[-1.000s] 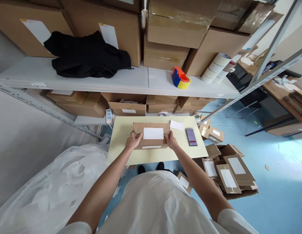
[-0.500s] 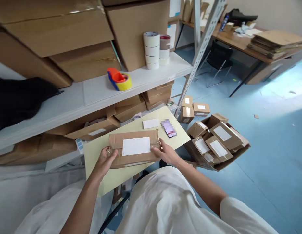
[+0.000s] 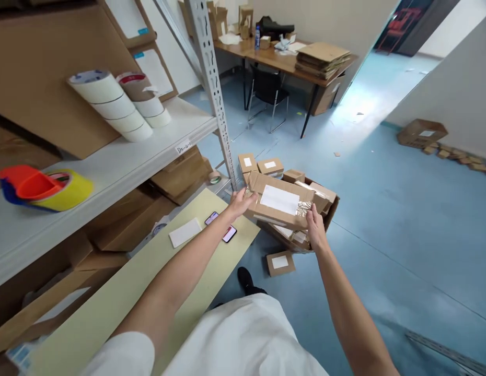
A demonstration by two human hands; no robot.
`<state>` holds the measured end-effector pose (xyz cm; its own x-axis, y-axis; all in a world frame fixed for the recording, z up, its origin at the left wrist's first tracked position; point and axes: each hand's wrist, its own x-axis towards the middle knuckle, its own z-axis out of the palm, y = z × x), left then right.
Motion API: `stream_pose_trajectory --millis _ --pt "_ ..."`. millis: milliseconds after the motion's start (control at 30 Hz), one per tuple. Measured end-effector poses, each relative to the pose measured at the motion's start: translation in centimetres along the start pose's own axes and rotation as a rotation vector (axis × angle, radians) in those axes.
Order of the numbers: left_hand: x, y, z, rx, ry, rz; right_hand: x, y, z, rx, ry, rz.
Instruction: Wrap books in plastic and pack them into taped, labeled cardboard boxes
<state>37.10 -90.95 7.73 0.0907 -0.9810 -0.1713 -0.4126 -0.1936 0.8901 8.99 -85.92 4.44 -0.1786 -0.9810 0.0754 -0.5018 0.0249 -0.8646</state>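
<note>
1. Cardboard parcel (image 3: 282, 215): supported in both hands, off the bench (image 3: 215, 271) and beyond its corner. In view it overlaps the open carton (image 3: 332, 214) standing on the blue floor (image 3: 380, 245); the vertical gap between them cannot be told.
2. Step in hand (judged): two-handed support of the parcel, white label (image 3: 280, 199) uppermost.
3. Next move (judged): requires equal support at both ends, a level parcel and fingertips clear of the carton's rim.
4. Left hand (image 3: 241, 202): partly closed around the parcel's left end, thumb along the top. Fingers beneath are hidden.
5. Right hand (image 3: 315, 225): partly closed against the right end, beside the clear tape (image 3: 304, 208). Finger spread underneath cannot be told.
6. Caution (judged): slick tape at the ends may reduce grip.
7. Adjacent items: phone (image 3: 229, 234), partly behind the left forearm, and white card (image 3: 185, 232) lie on the bench; a small box (image 3: 280, 263) rests on the floor near the open carton.
</note>
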Motion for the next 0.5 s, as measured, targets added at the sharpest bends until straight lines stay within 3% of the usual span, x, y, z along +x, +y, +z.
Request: stream_pose_trajectory --millis 100,200,267,367,500 --pt "3.3 3.2 2.4 -0.181 -0.081 0.047 1.3 -0.5 -0.7 0.124 0.111 0.079" --pt "1.9 3.1 3.1 -0.255 -0.108 0.091 0.3 -1.5 0.8 0.231 0.093 0.078" --pt "-1.2 1.0 2.9 -0.287 -0.124 0.110 -1.4 -1.6 2.4 0.309 0.008 0.080" --pt "-7.9 -3.6 1.9 -0.370 -0.137 0.032 -4.6 -1.1 4.9 0.361 -0.124 0.090" --pt "-18.0 -9.1 -0.6 -0.397 -0.005 -0.103 -8.4 -0.7 8.2 0.278 -0.290 0.068"
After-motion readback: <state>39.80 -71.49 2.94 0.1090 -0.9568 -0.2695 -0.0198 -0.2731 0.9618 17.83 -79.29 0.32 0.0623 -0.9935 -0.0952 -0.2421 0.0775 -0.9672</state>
